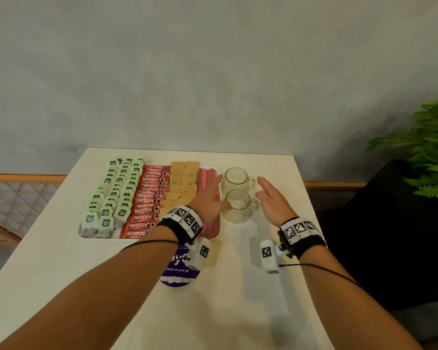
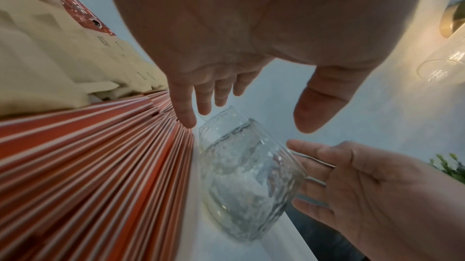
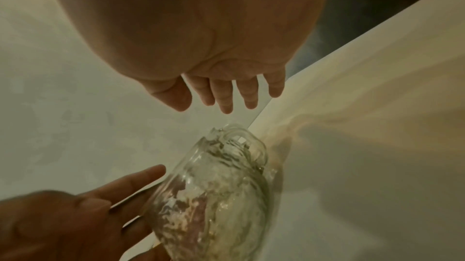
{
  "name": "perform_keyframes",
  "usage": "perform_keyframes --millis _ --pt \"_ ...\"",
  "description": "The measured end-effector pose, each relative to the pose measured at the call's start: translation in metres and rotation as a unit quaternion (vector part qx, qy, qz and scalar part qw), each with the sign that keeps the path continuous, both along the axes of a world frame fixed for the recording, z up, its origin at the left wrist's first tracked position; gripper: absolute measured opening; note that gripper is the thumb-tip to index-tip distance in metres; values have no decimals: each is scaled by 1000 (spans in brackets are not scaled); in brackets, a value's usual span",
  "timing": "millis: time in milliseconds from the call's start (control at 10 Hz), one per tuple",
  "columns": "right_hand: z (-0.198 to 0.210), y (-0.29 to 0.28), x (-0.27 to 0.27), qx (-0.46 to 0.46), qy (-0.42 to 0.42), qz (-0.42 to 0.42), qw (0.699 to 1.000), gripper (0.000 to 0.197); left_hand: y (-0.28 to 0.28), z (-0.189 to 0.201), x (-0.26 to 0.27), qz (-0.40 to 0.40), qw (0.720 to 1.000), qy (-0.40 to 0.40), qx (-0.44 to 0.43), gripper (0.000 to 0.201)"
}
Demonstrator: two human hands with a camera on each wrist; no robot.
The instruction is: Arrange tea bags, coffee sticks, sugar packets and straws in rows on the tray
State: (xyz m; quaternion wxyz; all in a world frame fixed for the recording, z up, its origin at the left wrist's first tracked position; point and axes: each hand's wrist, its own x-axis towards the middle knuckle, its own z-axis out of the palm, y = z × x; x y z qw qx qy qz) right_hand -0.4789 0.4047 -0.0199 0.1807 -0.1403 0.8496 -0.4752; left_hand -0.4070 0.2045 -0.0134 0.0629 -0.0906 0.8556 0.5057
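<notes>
On the white tray (image 1: 83, 233), from left to right, lie rows of green tea bags (image 1: 114, 195), red coffee sticks (image 1: 149, 198), brown sugar packets (image 1: 183, 180) and red-and-white striped straws (image 1: 208, 180). My left hand (image 1: 213, 195) hovers open over the straws (image 2: 100, 166), fingers straight, just left of two clear glass mugs. The near mug (image 1: 239, 208) and the far mug (image 1: 235, 179) stand right of the tray. My right hand (image 1: 266, 190) is open on the mugs' right side, holding nothing. In the wrist views the near mug (image 2: 246, 185) (image 3: 216, 185) sits between both palms.
A purple wipes pack (image 1: 180, 266) lies on the white table (image 1: 61, 261) in front of the tray, under my left wrist. A green plant (image 1: 430, 152) and a black surface stand beyond the table's right edge. A wooden lattice runs at the left.
</notes>
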Motion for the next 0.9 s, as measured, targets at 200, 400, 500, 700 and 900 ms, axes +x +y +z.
perform_keyframes --millis 200,400,500,700,900 --pt "3 -20 -8 -3 -13 35 999 55 8 14 -7 -24 999 19 31 80" --pt "3 -25 -10 11 -17 36 999 61 8 12 -9 -25 998 30 43 77" --pt "3 -24 -10 10 -18 35 999 69 9 13 -9 -28 998 28 44 78" --pt "11 -23 -6 10 -4 35 999 58 9 15 -8 -24 999 27 40 75" --pt "27 -20 -6 0 46 5 999 51 1 15 -6 -3 1000 6 -10 91"
